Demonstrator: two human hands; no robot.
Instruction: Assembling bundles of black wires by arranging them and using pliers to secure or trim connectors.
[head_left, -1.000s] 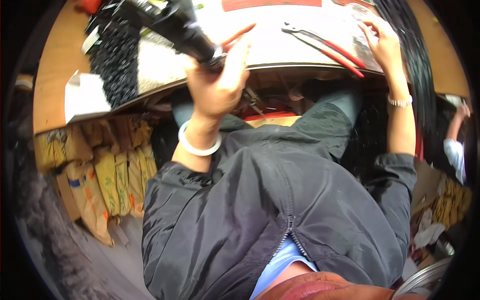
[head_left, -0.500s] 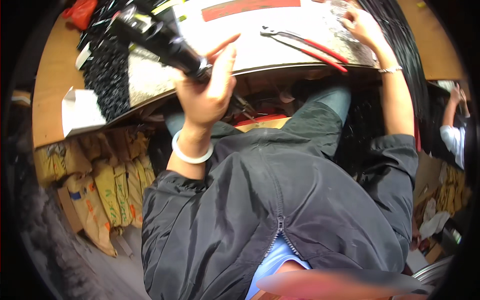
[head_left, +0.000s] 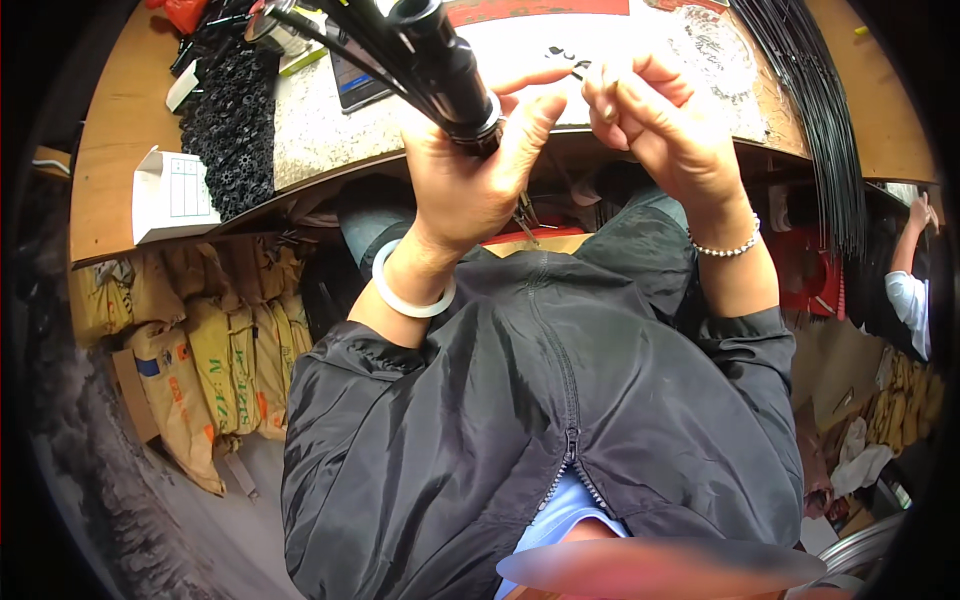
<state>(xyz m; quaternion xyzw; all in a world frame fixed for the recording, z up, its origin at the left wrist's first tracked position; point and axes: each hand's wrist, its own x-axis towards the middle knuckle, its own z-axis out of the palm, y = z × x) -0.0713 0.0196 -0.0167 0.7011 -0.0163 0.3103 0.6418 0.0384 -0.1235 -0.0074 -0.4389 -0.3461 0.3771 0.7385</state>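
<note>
Wrapped in my left hand [head_left: 455, 185] is a black tubular part with thin black rods [head_left: 465, 85], resembling an umbrella frame. Its lower end passes below my palm, where thin metal tips show near my lap. My left forefinger points toward my right hand [head_left: 670, 120], whose fingertips are pinched together. Anything between those fingertips is too small to make out. Behind both hands lies a pair of pliers [head_left: 557, 50] on the white work surface [head_left: 350, 140]; its red handles are hidden. Beside my right hand, a round patch of fine, shiny bits [head_left: 715, 50] lies on the tabletop.
Black gear-like pieces [head_left: 230, 130] are heaped at the left, beside a white box [head_left: 178, 205]. A phone [head_left: 355, 85] lies behind my left hand. Long black rods [head_left: 825, 130] hang over the table's right edge. Sacks [head_left: 215, 375] stand below left; another person's arm [head_left: 910, 255] shows far right.
My right hand has come from the shiny bits toward my left hand, fingers now pinched. The black tubular part has swung more upright and moved right. The pliers' handles are now covered.
</note>
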